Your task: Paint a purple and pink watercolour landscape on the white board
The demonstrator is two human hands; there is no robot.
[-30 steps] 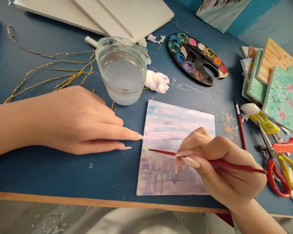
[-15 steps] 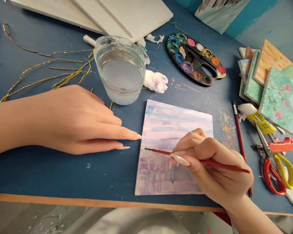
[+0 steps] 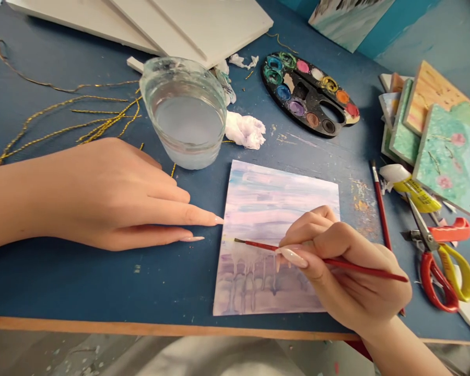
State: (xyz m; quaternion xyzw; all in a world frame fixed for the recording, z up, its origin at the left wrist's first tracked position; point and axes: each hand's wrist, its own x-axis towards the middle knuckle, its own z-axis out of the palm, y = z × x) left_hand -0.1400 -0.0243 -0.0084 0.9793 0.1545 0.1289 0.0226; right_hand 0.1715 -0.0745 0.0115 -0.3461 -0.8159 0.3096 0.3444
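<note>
A thin red paintbrush (image 3: 262,245) is pinched in my right hand (image 3: 337,266), its dark tip at the left part of a small square painting (image 3: 282,198). The painting has lilac, pink and pale blue bands, with drip-like streaks in its lower half. A faint yellowish mark shows by the brush tip near the left edge. My left hand (image 3: 129,198) lies flat on the table with fingers stretched out, and one fingertip meets the painting's left edge. My right hand covers the painting's right side.
Behind the painting stand a glass of cloudy water (image 3: 188,120), a crumpled tissue (image 3: 245,129) and a black paint palette (image 3: 309,94). At right lie another brush (image 3: 380,203), scissors (image 3: 431,250), a yellow tube (image 3: 419,196) and small paintings (image 3: 450,151). Gold cords (image 3: 62,125) and white boards (image 3: 203,26) are at left and back.
The brush tip has slid slightly right across the painting, away from its left edge, along with my right hand. My left hand stays at the edge. The whole view has shifted a little.
</note>
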